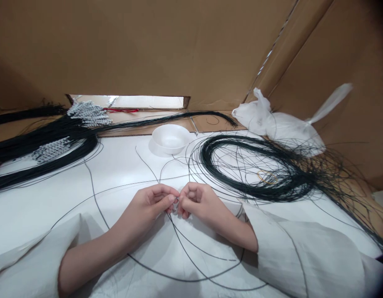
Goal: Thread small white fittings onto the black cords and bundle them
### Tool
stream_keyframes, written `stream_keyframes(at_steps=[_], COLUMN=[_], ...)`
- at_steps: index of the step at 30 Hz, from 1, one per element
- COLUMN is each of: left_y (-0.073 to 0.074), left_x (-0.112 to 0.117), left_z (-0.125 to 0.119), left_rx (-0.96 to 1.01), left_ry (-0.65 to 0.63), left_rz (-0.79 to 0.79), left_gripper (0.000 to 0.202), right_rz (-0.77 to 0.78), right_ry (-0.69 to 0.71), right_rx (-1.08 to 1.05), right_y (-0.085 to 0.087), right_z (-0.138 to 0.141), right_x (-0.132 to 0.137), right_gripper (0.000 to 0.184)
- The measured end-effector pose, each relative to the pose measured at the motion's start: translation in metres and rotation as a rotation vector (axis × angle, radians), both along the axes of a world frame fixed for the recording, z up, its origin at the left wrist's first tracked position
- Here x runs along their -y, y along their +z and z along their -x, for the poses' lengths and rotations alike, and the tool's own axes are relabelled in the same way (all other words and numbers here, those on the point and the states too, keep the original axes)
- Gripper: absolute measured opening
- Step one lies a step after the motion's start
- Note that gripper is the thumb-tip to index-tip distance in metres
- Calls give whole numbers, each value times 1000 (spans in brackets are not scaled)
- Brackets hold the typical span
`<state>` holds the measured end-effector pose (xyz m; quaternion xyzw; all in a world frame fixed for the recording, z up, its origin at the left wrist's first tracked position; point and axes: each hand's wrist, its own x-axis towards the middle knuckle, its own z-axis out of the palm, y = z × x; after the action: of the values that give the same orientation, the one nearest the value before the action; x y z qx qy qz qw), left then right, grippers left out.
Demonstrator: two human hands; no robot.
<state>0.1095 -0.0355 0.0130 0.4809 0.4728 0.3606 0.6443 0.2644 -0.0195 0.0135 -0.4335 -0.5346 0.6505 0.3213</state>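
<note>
My left hand [158, 200] and my right hand [194, 200] meet at the middle of the white table, fingertips almost touching. Both pinch thin black cord [175, 225], and its strands run out between the fingers. Loose ends curve down toward me and to the right, while others reach up past the hands toward a white bowl [171, 140]. A tiny pale bit shows at the fingertips, too small to make out. The exact crossing of the strands is hidden by my fingers.
A large coil of black cord [206, 155] lies to the right, with a yellow band [267, 177] inside it. Behind it sit white plastic bags [284, 126]. At left are black cord bundles [54, 128] with black-and-white wrapped pieces [89, 114]. Cardboard walls [148, 49] enclose the table.
</note>
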Motion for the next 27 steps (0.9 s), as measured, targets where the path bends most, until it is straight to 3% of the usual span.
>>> stream_keyframes(at_steps=[13,27], left_y=[5,0], left_x=[3,4], left_z=[-2,1], left_rx=[-46,-45], left_ry=[23,15], left_rz=[-89,-173], left_gripper=[8,9], right_rz=[-113,-215], right_ry=[27,56], right_rx=[49,126], right_y=[-3,-3], right_z=[-2,-3], right_x=[4,3], right_gripper=[5,7])
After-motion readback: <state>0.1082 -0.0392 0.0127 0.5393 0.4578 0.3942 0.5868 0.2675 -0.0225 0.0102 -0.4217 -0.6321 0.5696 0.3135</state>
